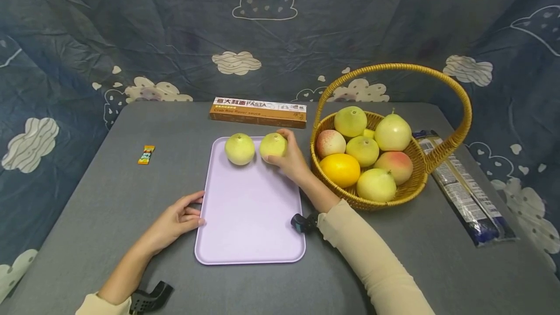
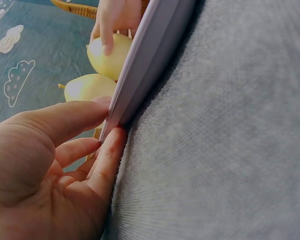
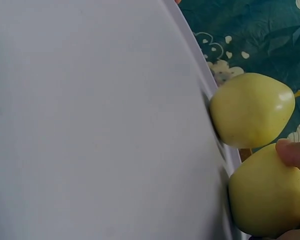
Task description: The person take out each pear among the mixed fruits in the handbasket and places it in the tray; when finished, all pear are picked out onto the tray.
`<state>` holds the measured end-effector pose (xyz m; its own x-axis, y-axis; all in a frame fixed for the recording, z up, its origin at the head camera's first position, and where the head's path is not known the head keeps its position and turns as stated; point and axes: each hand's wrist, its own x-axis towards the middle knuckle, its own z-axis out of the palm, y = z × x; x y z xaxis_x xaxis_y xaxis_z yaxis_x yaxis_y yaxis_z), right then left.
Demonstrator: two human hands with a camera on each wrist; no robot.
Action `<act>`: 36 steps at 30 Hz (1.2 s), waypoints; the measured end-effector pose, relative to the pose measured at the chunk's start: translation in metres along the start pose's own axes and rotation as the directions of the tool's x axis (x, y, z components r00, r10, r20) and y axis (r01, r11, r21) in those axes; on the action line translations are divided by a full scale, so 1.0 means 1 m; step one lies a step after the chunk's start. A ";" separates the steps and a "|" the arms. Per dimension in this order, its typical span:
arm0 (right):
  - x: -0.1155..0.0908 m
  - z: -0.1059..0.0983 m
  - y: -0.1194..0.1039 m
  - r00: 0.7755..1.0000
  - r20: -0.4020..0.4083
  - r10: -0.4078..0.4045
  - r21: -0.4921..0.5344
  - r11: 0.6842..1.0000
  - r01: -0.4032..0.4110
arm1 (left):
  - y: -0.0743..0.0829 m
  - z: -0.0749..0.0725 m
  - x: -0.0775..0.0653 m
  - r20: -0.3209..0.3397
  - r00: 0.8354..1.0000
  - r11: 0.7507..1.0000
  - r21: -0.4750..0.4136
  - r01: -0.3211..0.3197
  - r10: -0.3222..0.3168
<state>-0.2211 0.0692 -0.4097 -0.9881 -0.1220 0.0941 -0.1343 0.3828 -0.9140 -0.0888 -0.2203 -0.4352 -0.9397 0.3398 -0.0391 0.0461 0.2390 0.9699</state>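
A lilac tray [image 1: 251, 218] lies on the grey table. My left hand [image 1: 177, 220] holds its left rim. In the left wrist view, the thumb [image 2: 75, 117] is on the rim and the fingers are at its outer side. At the tray's far right corner my right hand [image 1: 290, 158] grips a yellow-green pear [image 1: 272, 146], thumb on the near side and fingers over the far side. A second pear [image 1: 239, 149] sits beside it at the far left of the tray. The right wrist view shows both the free pear [image 3: 252, 110] and the gripped pear [image 3: 267, 195].
To the right stands a wicker basket [image 1: 423, 186] with a tall handle, holding several fruits, including a peach [image 1: 393, 166] and an orange-yellow fruit [image 1: 340, 170]. Behind the tray lies a pasta box [image 1: 258, 113]. A small candy packet [image 1: 146, 154] lies left, a silvery plastic package [image 1: 468, 191] right.
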 end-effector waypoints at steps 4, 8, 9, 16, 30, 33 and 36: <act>0.000 0.001 -0.002 1.000 -0.005 -0.002 -0.016 1.000 0.002 | 0.000 0.000 0.000 0.001 1.000 1.000 0.001 -0.002 0.002; -0.004 -0.003 -0.008 1.000 -0.007 -0.008 -0.058 0.998 0.008 | -0.001 0.000 -0.001 0.000 1.000 1.000 -0.001 -0.002 0.002; -0.006 -0.005 -0.011 1.000 -0.003 -0.023 -0.064 0.998 0.023 | 0.000 0.000 -0.001 0.001 1.000 1.000 -0.003 -0.002 0.002; -0.031 -0.031 -0.039 0.955 0.008 -0.295 -0.006 0.955 0.295 | 0.000 -0.001 -0.001 0.003 1.000 1.000 -0.013 -0.006 0.006; -0.088 -0.120 -0.081 0.797 -0.261 -0.545 -0.155 0.838 0.523 | 0.002 0.002 -0.001 0.011 1.000 0.999 -0.028 -0.023 0.023; -0.087 -0.138 -0.071 0.815 -0.309 -0.490 -0.177 0.872 0.456 | 0.003 0.002 0.000 0.011 1.000 0.999 -0.030 -0.019 0.019; -0.084 -0.154 -0.060 0.837 -0.357 -0.415 -0.196 0.909 0.367 | 0.003 0.002 0.000 0.010 1.000 0.999 -0.033 -0.015 0.016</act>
<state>-0.1415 0.1974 -0.3019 -0.7979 0.0661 0.5992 -0.4999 0.4828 -0.7190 -0.0878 -0.2183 -0.4325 -0.9353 0.3529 -0.0262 0.0496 0.2039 0.9777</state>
